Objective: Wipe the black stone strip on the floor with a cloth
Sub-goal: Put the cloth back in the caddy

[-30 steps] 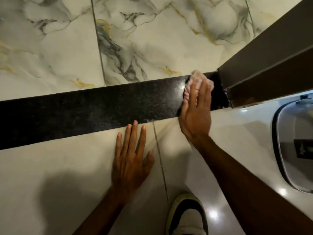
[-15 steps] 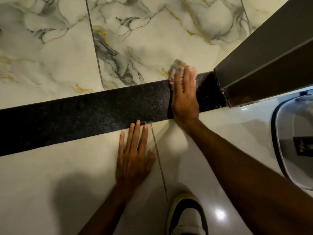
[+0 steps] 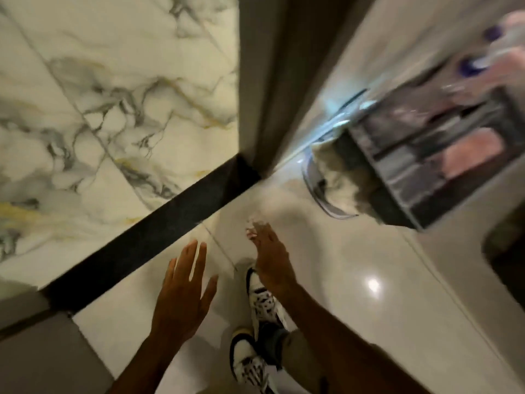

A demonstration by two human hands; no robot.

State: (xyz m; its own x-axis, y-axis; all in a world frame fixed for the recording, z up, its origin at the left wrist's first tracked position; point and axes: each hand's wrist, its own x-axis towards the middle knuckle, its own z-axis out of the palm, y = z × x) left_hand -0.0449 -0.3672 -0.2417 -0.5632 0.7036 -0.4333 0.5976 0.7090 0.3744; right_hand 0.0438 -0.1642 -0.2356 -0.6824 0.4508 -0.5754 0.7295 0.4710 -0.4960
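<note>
The black stone strip (image 3: 147,231) runs diagonally across the floor, from lower left up to the door frame. My left hand (image 3: 184,288) hovers over the white tile on the near side of the strip, fingers spread and holding nothing. My right hand (image 3: 270,257) is off the strip, above the white floor. A small pale cloth (image 3: 253,223) sticks out at its fingertips, and most of the cloth is hidden under the hand. The frame is motion-blurred.
Veined marble tiles (image 3: 113,109) lie beyond the strip. A dark door frame (image 3: 264,81) rises at the strip's far end. A blurred rack with a clear rounded bin (image 3: 426,155) stands to the right. My patterned shoes (image 3: 264,302) (image 3: 247,362) rest on the glossy white floor (image 3: 355,251).
The view has risen and swung to the right. My left hand has lifted off the tile. My right hand has pulled the cloth off the black strip, back toward me.
</note>
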